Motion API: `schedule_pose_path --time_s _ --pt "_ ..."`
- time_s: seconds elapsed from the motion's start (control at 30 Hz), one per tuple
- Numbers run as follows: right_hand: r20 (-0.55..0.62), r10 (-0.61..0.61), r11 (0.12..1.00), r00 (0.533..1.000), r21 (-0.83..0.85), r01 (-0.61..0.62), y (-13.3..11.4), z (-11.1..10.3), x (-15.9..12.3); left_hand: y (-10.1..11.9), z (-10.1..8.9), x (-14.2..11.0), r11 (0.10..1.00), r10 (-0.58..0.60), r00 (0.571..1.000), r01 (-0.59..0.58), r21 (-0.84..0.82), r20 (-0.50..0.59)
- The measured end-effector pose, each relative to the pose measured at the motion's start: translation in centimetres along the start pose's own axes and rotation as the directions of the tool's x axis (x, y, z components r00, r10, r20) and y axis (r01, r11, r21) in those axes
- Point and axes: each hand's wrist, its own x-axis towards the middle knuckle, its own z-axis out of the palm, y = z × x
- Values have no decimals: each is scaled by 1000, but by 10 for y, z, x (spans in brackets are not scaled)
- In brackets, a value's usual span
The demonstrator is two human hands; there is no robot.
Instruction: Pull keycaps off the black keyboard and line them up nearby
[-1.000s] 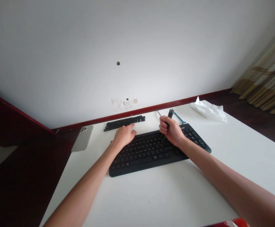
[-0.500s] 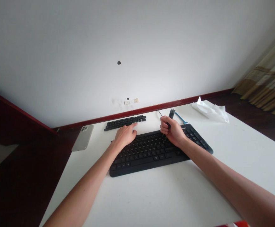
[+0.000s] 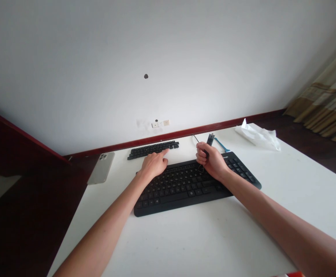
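basically, black keyboard [image 3: 175, 186] lies flat on white table [image 3: 185, 240], keys up, brand strip at its back rt corner. right hand [image 3: 210, 159] is over keyboard's back rt part, fist closed tight round a dark-handled tool [image 3: 211, 139]; handle tilts up past the thumb, thin wire loop [image 3: 201, 168] pokes out under the fist, over the keys. can't tell if loop touches any. left hand [image 3: 154, 164] is over keyboard's back left part, forefinger stretched past its back edge twd a block of small black keycaps [image 3: 152, 150], other fingers curled. grip there: nothing seen in it, but underside's hidden so can't tell for sure. fingertip's right by keycaps' near edge, contact unclear. keycaps sit in rows behind keyboard, left of its mid, w/ a strip of bare table btwn. blue tool [image 3: 221, 144] lies just behind keyboard's rt half. white plastic bag [image 3: 258, 136], crumpled, is farther back & rt of keyboard. phone [image 3: 102, 168], camera side up, is left of keyboard, well apart.
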Motion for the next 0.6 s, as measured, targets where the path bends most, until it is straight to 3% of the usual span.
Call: schedule_pose_path --time_s 0.3,0.6 --pt "6 -1 1000 1000 -6 1 1 -2 0 1 0 2 995 99 995 -99 26 12" --pt "7 4 1000 1000 -1 -4 1 -2 0 2 -5 3 995 90 995 -91 29 41"
